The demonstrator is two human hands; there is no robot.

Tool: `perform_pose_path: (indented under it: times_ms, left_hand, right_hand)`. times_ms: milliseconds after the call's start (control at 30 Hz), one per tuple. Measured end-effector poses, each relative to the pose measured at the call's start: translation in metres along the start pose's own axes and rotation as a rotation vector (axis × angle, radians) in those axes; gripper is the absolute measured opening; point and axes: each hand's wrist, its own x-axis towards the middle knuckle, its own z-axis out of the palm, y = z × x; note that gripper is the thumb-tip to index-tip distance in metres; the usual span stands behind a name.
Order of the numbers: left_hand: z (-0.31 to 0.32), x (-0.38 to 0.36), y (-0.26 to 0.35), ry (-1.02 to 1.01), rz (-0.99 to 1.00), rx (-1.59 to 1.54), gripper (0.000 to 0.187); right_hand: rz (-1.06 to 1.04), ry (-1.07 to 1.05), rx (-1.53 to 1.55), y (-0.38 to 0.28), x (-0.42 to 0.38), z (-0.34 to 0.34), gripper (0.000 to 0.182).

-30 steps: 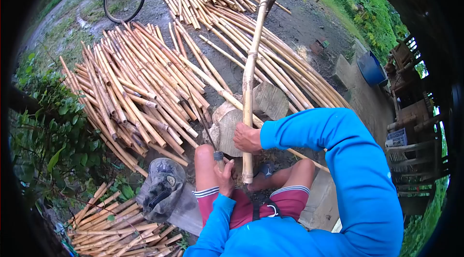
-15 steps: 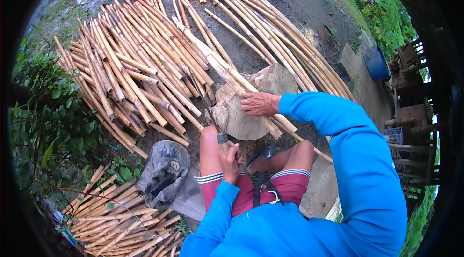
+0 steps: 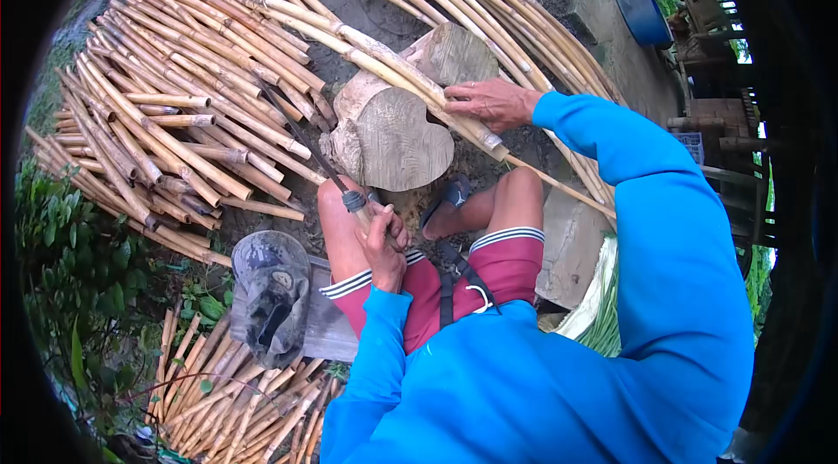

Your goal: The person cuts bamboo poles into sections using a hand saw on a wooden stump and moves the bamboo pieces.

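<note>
Left hand (image 3: 384,241) closed round the handle of a long knife (image 3: 305,139), fingers wrapped, just above the left thigh. Dark blade slants up and away to the left, its far part in front of the cane heap (image 3: 175,97). Right hand (image 3: 493,104) lies palm-down on the near part of a bamboo pole (image 3: 384,52) — fingers fairly straight, reaching across it; thumb hidden, can't tell whether it grips or only presses.

Pole runs diagonally from upper left to lower right across the wooden block (image 3: 406,141), near end sticking out past the block toward the right knee. A second pole lies alongside it, just below in the view. Knife blade and pole well apart.

Around: cane heap to the left of the block, long canes (image 3: 497,1) beyond it to the right, shorter pieces (image 3: 244,403) piled at lower left. Grey cap (image 3: 272,298) sits beside the left thigh, next to a grey board (image 3: 332,324). Leafy plants (image 3: 78,237) at far left — blue tub (image 3: 642,17) at upper right. Sandalled foot (image 3: 449,202) just below the block. Person is seated, blue sleeves, red shorts (image 3: 515,259); green strands (image 3: 607,311) by the right hip.
</note>
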Motion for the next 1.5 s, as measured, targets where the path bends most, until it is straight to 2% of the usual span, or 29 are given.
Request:
perform_pose_path:
  times_ms: [67,100,167,233,300,367,433,500,600,667,700,733,800,833,900,967,1000,1033,1100,1167,1233,1267,1300,1333,1400,1433,1500]
  left_hand:
    - [0.002,0.003,0.003,0.015,-0.014,-0.013,0.017]
    - [0.002,0.002,0.004,0.027,-0.042,-0.024,0.017]
    - [0.003,0.005,0.007,0.031,-0.030,-0.014,0.017]
    - [0.003,0.004,0.009,0.010,-0.060,-0.023,0.017]
    - [0.004,0.005,0.011,0.003,-0.050,-0.036,0.016]
    - [0.004,0.004,0.011,-0.001,-0.056,-0.035,0.016]
    - [0.002,0.005,0.010,0.001,-0.041,-0.044,0.016]
    - [0.002,0.005,0.010,-0.001,-0.069,-0.046,0.016]
    - [-0.002,0.006,0.009,-0.019,-0.078,-0.027,0.016]
    - [-0.003,0.009,0.008,-0.028,-0.085,0.000,0.016]
    - [-0.001,0.008,0.007,-0.022,-0.055,-0.009,0.016]
    - [0.001,0.008,0.006,-0.031,-0.089,0.000,0.016]
    - [-0.001,0.012,0.013,-0.018,-0.119,-0.012,0.016]
    - [-0.001,0.012,0.012,-0.010,-0.101,-0.017,0.016]
    - [-0.002,0.011,0.011,-0.058,-0.189,0.031,0.017]
    - [-0.003,0.008,0.014,-0.075,-0.168,0.010,0.018]
    - [-0.004,0.009,0.013,-0.097,-0.178,0.031,0.018]
    - [-0.005,0.011,0.011,-0.122,-0.188,0.055,0.018]
    - [-0.004,0.015,0.007,-0.126,-0.136,0.144,0.024]
    - [0.003,0.020,0.008,-0.191,-0.002,0.453,0.027]
    - [0.016,0.032,0.001,-0.171,0.023,0.525,0.030]
    - [0.024,0.038,0.001,-0.153,0.043,0.491,0.030]
    - [0.033,0.046,0.000,-0.136,0.068,0.445,0.031]
    - [0.032,0.058,-0.003,-0.202,0.099,0.460,0.032]
    - [0.033,0.077,-0.023,-0.175,0.098,0.445,0.032]
    - [0.035,0.083,-0.028,-0.147,0.099,0.437,0.032]
    - [0.034,0.090,-0.038,-0.185,0.081,0.472,0.033]
  right_hand:
    - [0.141,0.079,0.161,-0.001,0.003,-0.003,0.040]
    - [0.118,0.086,0.157,-0.005,0.007,0.004,0.040]
    - [0.730,0.209,0.343,-0.009,0.016,0.021,0.052]
    - [0.810,-0.038,0.465,-0.003,0.014,0.031,0.069]
    - [0.868,-0.176,0.420,-0.013,0.009,0.036,0.071]
    - [0.859,-0.163,0.455,-0.011,0.001,0.041,0.072]
    - [0.683,-0.116,0.342,-0.002,-0.005,0.052,0.072]
    - [0.743,-0.145,0.375,-0.007,-0.013,0.039,0.074]
    - [0.736,-0.182,0.644,-0.012,-0.024,0.028,0.069]
    - [0.645,-0.164,0.893,0.012,-0.031,0.066,0.059]
    - [0.686,-0.057,1.050,0.008,-0.034,0.073,0.054]
    - [0.793,-0.262,1.289,0.014,-0.027,0.075,0.048]
    - [0.981,-0.229,1.541,0.007,-0.018,0.071,0.032]
    - [0.906,-0.298,1.528,0.005,-0.024,0.071,0.028]
    - [0.911,-0.200,1.248,-0.011,-0.019,0.062,0.024]
    - [0.922,-0.125,1.173,-0.016,-0.022,0.054,0.023]
    - [0.985,-0.157,1.183,-0.023,-0.025,0.038,0.022]
    - [0.950,-0.134,1.177,-0.027,-0.033,0.027,0.020]
    - [0.895,-0.143,1.208,-0.047,-0.054,0.002,0.017]
    - [0.879,-0.148,1.201,-0.086,-0.069,-0.033,0.014]
    - [0.982,-0.138,1.210,-0.124,-0.090,-0.046,0.019]
    - [1.062,-0.161,1.248,-0.130,-0.112,-0.029,0.026]
    - [1.001,-0.113,0.988,-0.156,-0.137,-0.013,0.032]
    - [1.017,-0.131,0.854,-0.172,-0.142,-0.014,0.039]
    - [1.079,-0.156,0.617,-0.205,-0.146,-0.013,0.051]
    - [1.079,-0.148,0.619,-0.219,-0.144,-0.008,0.051]
    - [1.217,-0.233,0.520,-0.241,-0.141,0.000,0.057]
